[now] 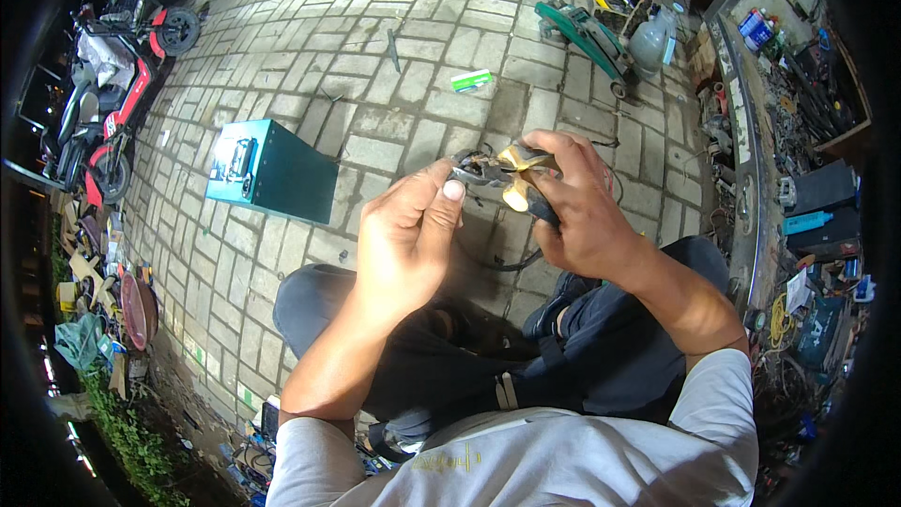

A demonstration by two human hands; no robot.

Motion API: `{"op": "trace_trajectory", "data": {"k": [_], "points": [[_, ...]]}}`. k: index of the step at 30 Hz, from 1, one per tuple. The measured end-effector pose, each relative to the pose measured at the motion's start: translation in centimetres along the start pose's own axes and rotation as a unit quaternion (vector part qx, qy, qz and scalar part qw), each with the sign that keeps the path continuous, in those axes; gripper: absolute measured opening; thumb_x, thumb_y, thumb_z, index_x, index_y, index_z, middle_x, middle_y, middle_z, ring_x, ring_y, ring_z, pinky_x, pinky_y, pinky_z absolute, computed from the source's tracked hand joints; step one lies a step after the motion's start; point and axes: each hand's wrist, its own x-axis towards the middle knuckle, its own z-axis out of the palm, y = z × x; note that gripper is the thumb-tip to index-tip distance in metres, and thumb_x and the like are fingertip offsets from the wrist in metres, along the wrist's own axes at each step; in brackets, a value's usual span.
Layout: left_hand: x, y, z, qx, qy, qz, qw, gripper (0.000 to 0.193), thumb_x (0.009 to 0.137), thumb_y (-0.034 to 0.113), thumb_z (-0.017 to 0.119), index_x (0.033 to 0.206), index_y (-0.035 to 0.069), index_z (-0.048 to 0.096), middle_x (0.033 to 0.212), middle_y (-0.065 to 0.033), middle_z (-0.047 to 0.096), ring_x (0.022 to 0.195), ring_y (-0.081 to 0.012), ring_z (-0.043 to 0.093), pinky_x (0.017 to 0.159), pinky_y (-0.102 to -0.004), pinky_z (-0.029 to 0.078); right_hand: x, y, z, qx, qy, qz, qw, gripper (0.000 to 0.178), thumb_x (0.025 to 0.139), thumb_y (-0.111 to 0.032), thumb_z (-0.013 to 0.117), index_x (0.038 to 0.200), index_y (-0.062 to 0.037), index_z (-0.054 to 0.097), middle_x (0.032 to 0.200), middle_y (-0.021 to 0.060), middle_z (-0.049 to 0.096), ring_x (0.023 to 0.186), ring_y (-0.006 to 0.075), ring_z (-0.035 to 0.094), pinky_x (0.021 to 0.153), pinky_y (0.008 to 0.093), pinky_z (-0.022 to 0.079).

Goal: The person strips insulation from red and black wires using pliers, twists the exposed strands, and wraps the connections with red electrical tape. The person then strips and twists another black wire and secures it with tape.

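My right hand (584, 195) is closed around a pair of pliers (515, 197) with yellow and black handles. Their dark jaws point left, toward the fingertips of my left hand (410, 225). That hand pinches a small dark metal part (463, 172) between thumb and fingers. The part meets the jaws, and its exact kind is too small to make out. Both hands are raised in front of my bent knees, above the paving. Below them a black cable (516, 266) curves near my shoes.
A teal box (302, 176) with a handle stands on the paving to the left. Ahead lies a small green-and-white pack (471, 81). A green metal tool (584, 38) and a grey cylinder (649, 43) are far right. A red scooter (127, 108) stands far left; clutter lines the right edge.
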Motion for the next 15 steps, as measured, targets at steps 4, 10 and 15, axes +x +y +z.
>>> {"op": "trace_trajectory", "data": {"k": [4, 10, 15], "points": [[-0.1, 0.4, -0.4, -0.022, -0.012, -0.020, 0.999, 0.016, 0.093, 0.007, 0.057, 0.103, -0.004, 0.064, 0.065, -0.0063, 0.056, 0.059, -0.0107, 0.052, 0.056, -0.0253, 0.043, 0.2, 0.0, -0.3, 0.019, -0.026, -0.026, 0.999, 0.046, 0.063, 0.000, 0.063, 0.109, 0.0004, 0.059, 0.140, 0.0192, 0.038, 0.125, 0.0371, 0.040, 0.102, 0.0448, 0.032], [0.0, 0.4, 0.0, 0.058, 0.017, 0.019, 0.998, 0.013, 0.093, 0.009, 0.057, 0.094, -0.003, 0.061, 0.064, -0.0082, 0.055, 0.058, -0.0153, 0.052, 0.055, -0.0273, 0.043, 0.0, 0.0, 0.5, 0.079, -0.014, -0.020, 0.997, 0.042, 0.065, 0.002, 0.061, 0.106, 0.0044, 0.057, 0.142, 0.0215, 0.036, 0.125, 0.0388, 0.042, 0.101, 0.0435, 0.035], [0.1, 0.5, 0.3, 0.028, 0.013, 0.007, 0.999, 0.027, 0.097, 0.012, 0.053, 0.074, -0.003, 0.055, 0.063, -0.0013, 0.052, 0.060, -0.0067, 0.046, 0.055, -0.0223, 0.038, -0.1, -0.1, 0.6, 0.087, -0.019, -0.020, 0.996, 0.042, 0.066, 0.002, 0.061, 0.107, 0.0067, 0.056, 0.143, 0.0224, 0.034, 0.128, 0.0398, 0.038, 0.105, 0.0436, 0.033]]}}
